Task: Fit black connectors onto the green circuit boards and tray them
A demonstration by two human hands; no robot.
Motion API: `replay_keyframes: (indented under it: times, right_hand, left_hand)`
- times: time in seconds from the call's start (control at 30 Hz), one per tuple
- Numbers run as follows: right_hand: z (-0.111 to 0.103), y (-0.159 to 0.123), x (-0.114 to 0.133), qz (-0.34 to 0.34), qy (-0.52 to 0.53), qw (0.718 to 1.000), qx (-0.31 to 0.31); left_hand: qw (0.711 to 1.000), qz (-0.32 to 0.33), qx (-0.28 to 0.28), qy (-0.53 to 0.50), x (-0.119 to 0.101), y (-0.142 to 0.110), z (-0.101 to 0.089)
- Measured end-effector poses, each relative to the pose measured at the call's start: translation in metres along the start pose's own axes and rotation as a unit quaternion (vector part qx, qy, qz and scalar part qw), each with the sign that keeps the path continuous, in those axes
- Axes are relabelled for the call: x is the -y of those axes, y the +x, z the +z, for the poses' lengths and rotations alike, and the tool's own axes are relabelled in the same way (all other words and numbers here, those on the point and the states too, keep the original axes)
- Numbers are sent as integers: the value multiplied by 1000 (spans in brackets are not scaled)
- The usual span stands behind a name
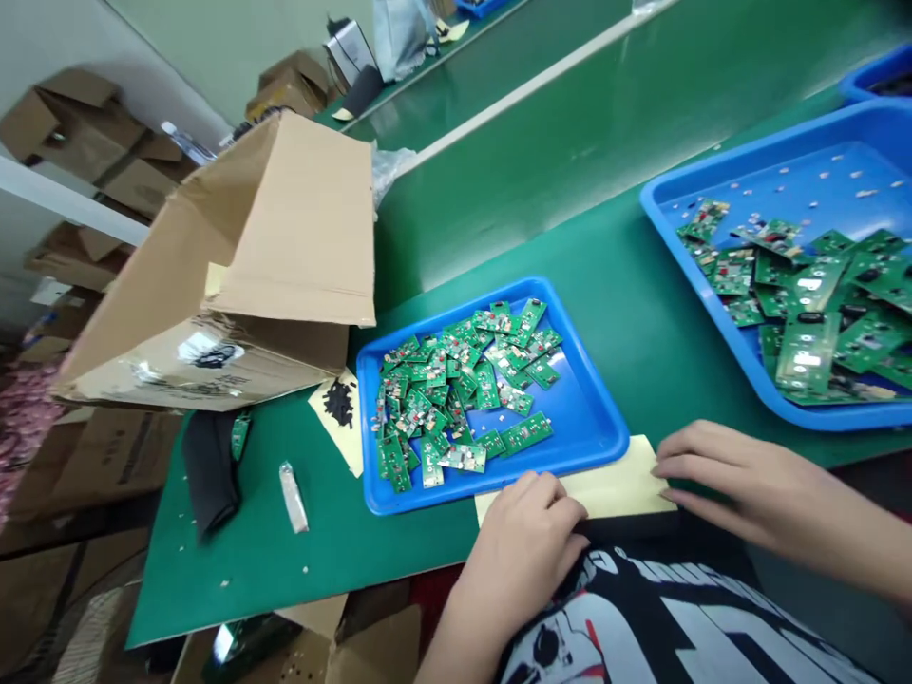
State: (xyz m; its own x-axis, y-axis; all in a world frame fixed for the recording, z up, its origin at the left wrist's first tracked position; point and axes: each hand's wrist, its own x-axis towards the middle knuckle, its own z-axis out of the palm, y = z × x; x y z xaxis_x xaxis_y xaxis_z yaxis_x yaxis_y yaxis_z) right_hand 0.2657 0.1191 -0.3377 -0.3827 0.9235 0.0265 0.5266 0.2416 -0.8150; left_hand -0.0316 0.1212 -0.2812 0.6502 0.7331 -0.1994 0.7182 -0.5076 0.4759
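A strip of pale yellow paper (619, 486) lies along the table's front edge, partly under the near rim of a small blue tray (584, 418). My left hand (531, 532) is curled over the left part of the paper, its fingertips turned down and partly hidden. At the paper's right end, my right hand (741, 484) has fingers and thumb closed on the edge. Many small green circuit boards (456, 380) lie heaped in the tray, mostly toward its left side.
A larger blue tray (719, 328) of circuit boards stands at right. An open cardboard box (306, 228) sits at back left. Small black parts lie on another yellow paper (349, 442). Black cloth (210, 470) and a whitish wrapped stick (294, 498) are on the left.
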Motion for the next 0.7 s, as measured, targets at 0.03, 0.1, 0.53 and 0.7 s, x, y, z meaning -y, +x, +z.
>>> replay_keyframes:
  times: [0.03, 0.1, 0.53, 0.7]
  right_hand:
    - [8, -2, 7, 19, 4, 1000, -8]
    - [16, -11, 11, 79, 6, 997, -26]
    - [67, -50, 12, 320, 230, 917, -58]
    - [66, -42, 21, 306, 264, 910, -93]
  left_hand:
    - [999, 34, -19, 25, -3, 5, 10]
    - [990, 113, -63, 48, -9, 17, 29]
    - [975, 195, -103, -3, -12, 53, 61]
    - [976, 186, -113, -1, -17, 54, 63]
